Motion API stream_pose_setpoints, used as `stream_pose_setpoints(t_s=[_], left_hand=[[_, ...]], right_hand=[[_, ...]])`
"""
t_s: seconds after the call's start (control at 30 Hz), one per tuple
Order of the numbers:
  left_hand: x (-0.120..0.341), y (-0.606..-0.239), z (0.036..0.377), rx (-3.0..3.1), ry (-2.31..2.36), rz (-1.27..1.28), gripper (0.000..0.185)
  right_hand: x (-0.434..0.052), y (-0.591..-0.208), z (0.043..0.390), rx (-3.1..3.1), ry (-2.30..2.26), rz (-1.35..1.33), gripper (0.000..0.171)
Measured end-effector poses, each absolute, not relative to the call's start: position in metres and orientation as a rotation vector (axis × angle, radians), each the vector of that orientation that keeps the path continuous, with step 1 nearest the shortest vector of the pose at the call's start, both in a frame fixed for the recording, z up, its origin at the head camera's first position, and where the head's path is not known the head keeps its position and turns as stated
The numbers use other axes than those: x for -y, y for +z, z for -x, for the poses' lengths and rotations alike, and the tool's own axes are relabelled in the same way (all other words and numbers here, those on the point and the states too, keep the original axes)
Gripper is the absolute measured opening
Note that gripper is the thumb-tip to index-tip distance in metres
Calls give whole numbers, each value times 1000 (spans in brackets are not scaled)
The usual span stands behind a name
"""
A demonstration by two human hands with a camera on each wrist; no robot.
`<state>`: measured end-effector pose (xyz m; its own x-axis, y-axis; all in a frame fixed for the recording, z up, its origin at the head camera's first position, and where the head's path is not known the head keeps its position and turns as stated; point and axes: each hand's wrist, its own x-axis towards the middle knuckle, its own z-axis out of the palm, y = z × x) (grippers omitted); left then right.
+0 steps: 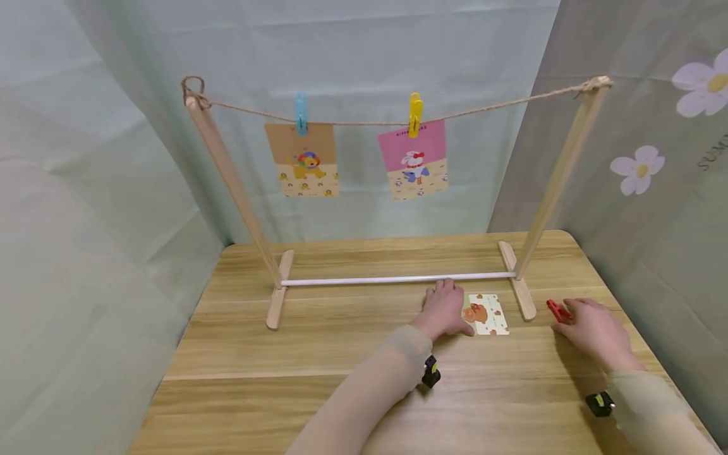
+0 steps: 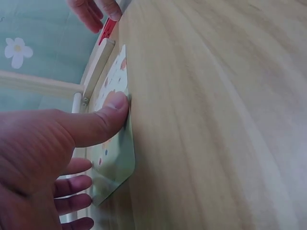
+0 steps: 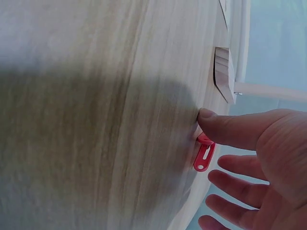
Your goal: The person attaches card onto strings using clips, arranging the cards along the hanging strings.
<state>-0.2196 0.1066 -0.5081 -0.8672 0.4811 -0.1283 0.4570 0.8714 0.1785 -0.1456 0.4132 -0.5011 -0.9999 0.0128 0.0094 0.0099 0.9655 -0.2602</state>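
The left hand (image 1: 445,309) covers the card's (image 1: 488,313) left edge. The right hand (image 1: 594,332) hides most of the red clip (image 1: 557,309). The hanging cards' small print is unreadable.

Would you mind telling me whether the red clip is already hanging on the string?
No, the red clip lies on the table by the right hand.

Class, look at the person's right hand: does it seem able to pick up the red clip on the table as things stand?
Probably yes. The right hand lies on the table with its thumb right at the red clip, and nothing sits between them; the rack's foot stands off to the side.
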Motion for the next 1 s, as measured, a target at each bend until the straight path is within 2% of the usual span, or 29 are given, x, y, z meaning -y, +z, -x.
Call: stream_pose_setpoints(t_s=[0.2,0.63,1.0], left_hand=[[-108,-507,223,-2892,190,-684,91],[-114,-507,226,-2875,164,-639,92],[-119,-499,219,-2841,93,-652,109]], right_hand=[[-412,-501,149,3125,404,45,64],[-411,-504,150,3154,423,97,57],[-411,-503,150,3171,418,138,50]])
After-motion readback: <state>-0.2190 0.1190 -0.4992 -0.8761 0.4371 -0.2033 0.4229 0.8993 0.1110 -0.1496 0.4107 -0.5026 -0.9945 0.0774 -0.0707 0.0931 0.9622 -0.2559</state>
